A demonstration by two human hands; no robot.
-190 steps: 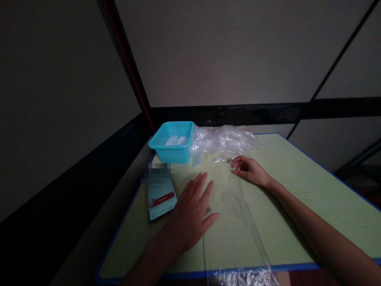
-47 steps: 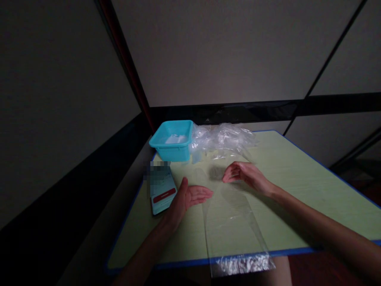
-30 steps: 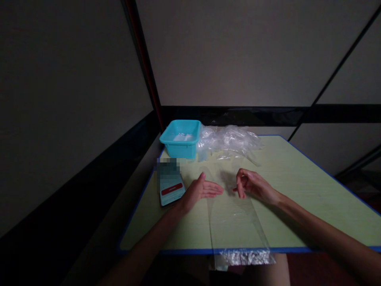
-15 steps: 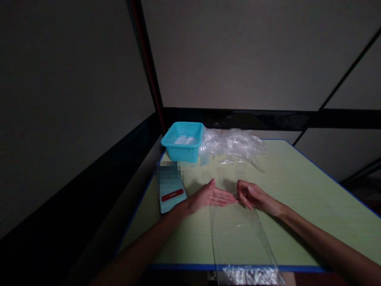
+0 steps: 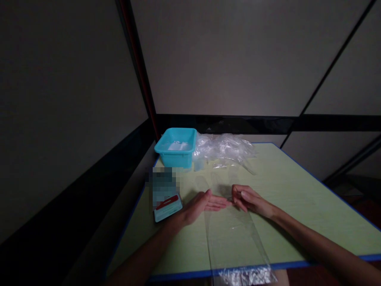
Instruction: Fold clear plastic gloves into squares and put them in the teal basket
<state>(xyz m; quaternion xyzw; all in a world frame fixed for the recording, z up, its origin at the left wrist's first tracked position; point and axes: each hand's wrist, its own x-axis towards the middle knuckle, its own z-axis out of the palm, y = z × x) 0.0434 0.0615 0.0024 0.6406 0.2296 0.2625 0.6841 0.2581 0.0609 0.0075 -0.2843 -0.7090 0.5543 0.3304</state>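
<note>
A clear plastic bag (image 5: 233,238) lies flat on the table in front of me, its crinkled near end hanging over the front edge. My left hand (image 5: 201,204) rests over the bag's upper part with its fingers stretched out straight. Close to those fingertips, my right hand (image 5: 247,198) has its fingers curled in at the bag's right side. What, if anything, is between the right fingers is hidden. Beyond the hands, transparent strips of plastic spread over the table top.
A turquoise basin (image 5: 175,159) with white and clear material inside stands at the back left. Beside it lies a heap of clear plastic bags (image 5: 228,147). A phone (image 5: 166,212), partly blurred out, lies left of my left hand. The pale table (image 5: 306,222) has a blue edge.
The whole view has shifted slightly, with the things appearing lower and farther left. Both hands keep nearly the same pose over the bag; the left thumb lies a little closer to its fingers.
</note>
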